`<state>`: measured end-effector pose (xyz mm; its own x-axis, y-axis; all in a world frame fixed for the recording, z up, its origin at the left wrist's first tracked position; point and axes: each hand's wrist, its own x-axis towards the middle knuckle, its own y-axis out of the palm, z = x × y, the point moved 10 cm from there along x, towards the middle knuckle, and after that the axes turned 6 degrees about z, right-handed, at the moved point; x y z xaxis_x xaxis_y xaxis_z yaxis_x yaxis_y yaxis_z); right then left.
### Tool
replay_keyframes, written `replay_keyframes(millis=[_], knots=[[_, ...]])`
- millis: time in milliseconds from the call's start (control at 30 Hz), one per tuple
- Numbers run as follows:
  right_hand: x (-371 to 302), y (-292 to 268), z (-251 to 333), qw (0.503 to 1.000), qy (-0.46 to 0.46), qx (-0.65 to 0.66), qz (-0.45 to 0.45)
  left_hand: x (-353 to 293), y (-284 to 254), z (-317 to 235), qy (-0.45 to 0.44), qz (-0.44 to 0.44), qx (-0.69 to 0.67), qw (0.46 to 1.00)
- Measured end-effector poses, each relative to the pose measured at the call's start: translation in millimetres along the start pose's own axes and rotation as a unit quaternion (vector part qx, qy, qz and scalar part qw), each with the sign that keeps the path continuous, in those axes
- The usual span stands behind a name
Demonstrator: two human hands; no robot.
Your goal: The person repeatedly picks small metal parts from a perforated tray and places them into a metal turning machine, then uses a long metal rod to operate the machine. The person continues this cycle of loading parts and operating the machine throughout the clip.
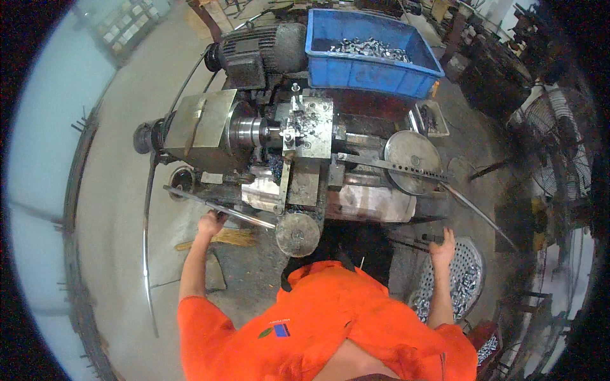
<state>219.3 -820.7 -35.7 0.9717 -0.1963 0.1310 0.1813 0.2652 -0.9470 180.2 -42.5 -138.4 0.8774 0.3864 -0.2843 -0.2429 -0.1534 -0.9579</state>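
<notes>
A small metal lathe stands before me, with a round chuck (246, 131) at its left and a greasy tool block (309, 127) strewn with metal chips. My left hand (210, 224) is at the lathe's left front, just below a long shiny lever bar (222, 207). Its fingers curl in beside a dark spot; what they hold, if anything, I cannot make out. The bar runs to a round metal hub (297, 234). At the lower right, my right hand (443, 246) is raised with fingers stretched, beside a black-handled rod (432, 239).
Behind the lathe sit an electric motor (267, 54) and a blue bin (375, 75) holding small metal parts. A perforated basket (476, 254) of parts stands at my right. A handwheel disc (406, 149) with a long rod (476, 213) juts rightward. Straw bristles (232, 237) lie below my left hand.
</notes>
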Motion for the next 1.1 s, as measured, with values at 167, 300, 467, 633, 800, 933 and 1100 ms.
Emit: replay_keyframes(millis=[167,300,467,633,800,933,1100], knots=[[-2.9,4.8,1.4,0.993,0.028,0.092,0.072,7.4,58.3,5.5,-0.093,-0.127,-0.026,0.987],[6.0,10.8,18.7,0.985,0.055,0.139,0.089,17.9,116.9,19.0,-0.113,-0.111,-0.102,0.982],[32.9,-31.0,78.3,0.993,-0.081,0.075,0.036,6.9,58.1,0.8,-0.018,0.089,0.041,0.995],[80.6,-61.9,161.8,0.972,-0.171,0.160,0.028,0.3,65.0,11.9,-0.051,0.088,-0.042,0.994],[96.1,-83.6,337.7,0.906,-0.335,0.243,0.087,-23.2,24.4,30.8,-0.004,0.149,-0.263,0.953],[85.5,-71.7,462.5,0.843,-0.476,0.239,0.080,-78.1,-154.9,37.4,0.022,-0.078,-0.331,0.940],[74.4,12.1,575.0,0.859,-0.481,-0.043,0.170,-153.0,-220.3,164.1,-0.086,-0.282,-0.199,0.934]])
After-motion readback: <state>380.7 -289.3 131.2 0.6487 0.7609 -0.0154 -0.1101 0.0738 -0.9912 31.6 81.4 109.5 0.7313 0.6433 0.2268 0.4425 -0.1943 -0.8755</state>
